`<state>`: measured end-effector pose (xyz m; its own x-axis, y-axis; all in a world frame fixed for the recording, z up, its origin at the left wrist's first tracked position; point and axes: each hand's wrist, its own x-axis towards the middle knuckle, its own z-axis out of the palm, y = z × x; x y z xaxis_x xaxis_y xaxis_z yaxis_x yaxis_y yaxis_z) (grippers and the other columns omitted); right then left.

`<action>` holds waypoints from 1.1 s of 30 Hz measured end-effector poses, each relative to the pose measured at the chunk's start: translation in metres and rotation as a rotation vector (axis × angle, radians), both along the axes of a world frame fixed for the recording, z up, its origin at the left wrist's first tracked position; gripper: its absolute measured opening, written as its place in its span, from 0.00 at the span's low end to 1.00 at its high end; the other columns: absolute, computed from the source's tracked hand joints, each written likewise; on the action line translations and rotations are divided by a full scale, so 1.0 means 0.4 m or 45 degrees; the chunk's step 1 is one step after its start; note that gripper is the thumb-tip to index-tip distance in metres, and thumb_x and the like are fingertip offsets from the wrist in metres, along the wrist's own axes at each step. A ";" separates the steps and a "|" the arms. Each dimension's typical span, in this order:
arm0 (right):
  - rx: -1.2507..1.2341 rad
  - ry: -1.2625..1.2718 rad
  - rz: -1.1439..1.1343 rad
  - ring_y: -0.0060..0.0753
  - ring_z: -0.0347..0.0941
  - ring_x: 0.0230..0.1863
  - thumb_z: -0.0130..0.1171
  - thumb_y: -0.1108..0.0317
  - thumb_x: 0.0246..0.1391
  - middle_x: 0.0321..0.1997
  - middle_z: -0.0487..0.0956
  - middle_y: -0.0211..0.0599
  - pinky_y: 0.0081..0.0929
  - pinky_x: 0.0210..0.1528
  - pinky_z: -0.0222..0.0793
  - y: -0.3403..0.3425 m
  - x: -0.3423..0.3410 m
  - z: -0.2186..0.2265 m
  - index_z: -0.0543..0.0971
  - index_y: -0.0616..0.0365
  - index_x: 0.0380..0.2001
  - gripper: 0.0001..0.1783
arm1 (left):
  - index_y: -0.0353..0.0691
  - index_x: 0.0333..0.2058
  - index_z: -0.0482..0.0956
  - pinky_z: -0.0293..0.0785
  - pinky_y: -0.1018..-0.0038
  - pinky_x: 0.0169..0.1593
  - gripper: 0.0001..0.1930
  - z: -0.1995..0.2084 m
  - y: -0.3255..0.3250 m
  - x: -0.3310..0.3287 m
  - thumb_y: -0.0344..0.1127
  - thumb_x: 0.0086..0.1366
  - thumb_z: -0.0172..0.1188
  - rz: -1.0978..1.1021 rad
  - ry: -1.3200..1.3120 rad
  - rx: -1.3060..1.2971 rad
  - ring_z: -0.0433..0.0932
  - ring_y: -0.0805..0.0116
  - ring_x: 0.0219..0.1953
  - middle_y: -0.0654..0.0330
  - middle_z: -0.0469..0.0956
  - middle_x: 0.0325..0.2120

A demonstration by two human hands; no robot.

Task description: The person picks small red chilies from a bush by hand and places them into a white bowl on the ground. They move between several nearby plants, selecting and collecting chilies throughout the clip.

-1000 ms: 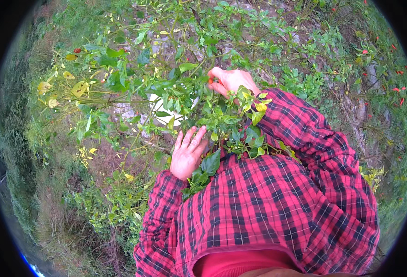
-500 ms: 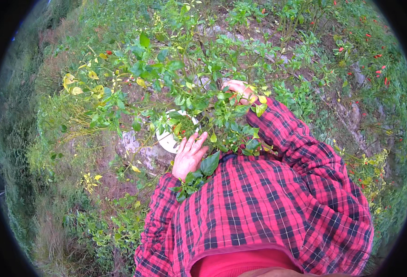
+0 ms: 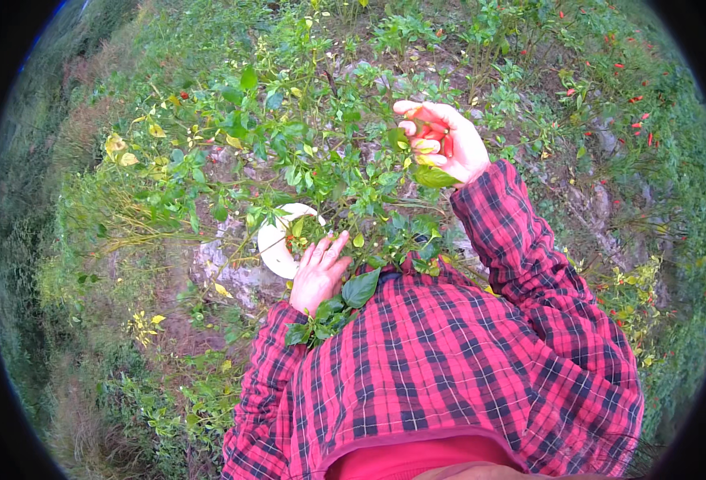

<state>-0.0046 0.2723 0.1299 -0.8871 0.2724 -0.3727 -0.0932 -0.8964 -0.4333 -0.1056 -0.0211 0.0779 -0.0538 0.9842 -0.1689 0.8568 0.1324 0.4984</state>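
Observed in the right hand (image 3: 462, 152): several red peppers (image 3: 448, 146), held in a loose cup, palm turned up and fingers curled over. Noted just below that palm: a broad yellow-green leaf (image 3: 434, 177). Found left of the same hand, reaching across toward the other: a leafy green plant (image 3: 345, 172).

Recorded for the left hand (image 3: 318, 276): back turned up, fingers extended and slightly apart. Cannot tell what lies under the palm. Seen just beside its fingers, on the left: a round white container (image 3: 273, 248), partly screened by foliage; cannot tell whether touching. Seen just right of this hand, against the plaid shirt (image 3: 441, 360): a dark green leaf (image 3: 361, 289). Sighted well apart from the right hand, farther right: more red fruits (image 3: 636, 126) among greenery.
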 end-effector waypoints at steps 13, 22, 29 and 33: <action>0.580 -0.275 0.461 0.10 0.52 0.12 0.43 0.64 0.55 0.25 0.69 0.26 0.11 0.11 0.44 -0.286 -0.057 0.022 0.72 0.62 0.37 0.14 | 0.36 0.47 0.65 0.62 0.65 0.51 0.21 -0.065 -0.070 0.023 0.43 0.59 0.51 0.464 -0.477 0.369 0.68 0.56 0.49 0.53 0.74 0.40; 0.774 -0.316 0.620 0.08 0.54 0.12 0.45 0.64 0.56 0.13 0.64 0.18 0.10 0.14 0.49 -0.405 -0.037 -0.083 0.74 0.58 0.37 0.12 | 0.36 0.40 0.72 0.71 0.71 0.34 0.15 -0.061 -0.060 0.045 0.41 0.63 0.45 0.853 -0.971 0.347 0.77 0.60 0.30 0.54 0.76 0.28; 0.803 -0.440 0.536 0.09 0.55 0.12 0.44 0.65 0.57 0.27 0.76 0.27 0.09 0.14 0.51 -0.403 -0.043 -0.071 0.74 0.59 0.36 0.12 | 0.38 0.33 0.74 0.69 0.68 0.33 0.13 -0.103 -0.062 0.052 0.39 0.63 0.44 0.778 -0.997 0.439 0.75 0.58 0.29 0.54 0.74 0.25; 0.953 -0.602 0.504 0.07 0.54 0.12 0.43 0.64 0.57 0.34 0.78 0.33 0.08 0.14 0.50 -0.364 -0.072 -0.021 0.74 0.59 0.36 0.12 | 0.37 0.34 0.75 0.70 0.73 0.37 0.13 -0.115 -0.055 0.058 0.38 0.64 0.44 0.737 -0.930 0.110 0.76 0.66 0.33 0.56 0.76 0.31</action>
<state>-0.0334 0.1268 0.1216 -0.7687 0.2981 -0.5660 0.4865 -0.3021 -0.8198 -0.0823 -0.0430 0.0320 -0.4488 0.8480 -0.2817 0.1395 0.3779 0.9153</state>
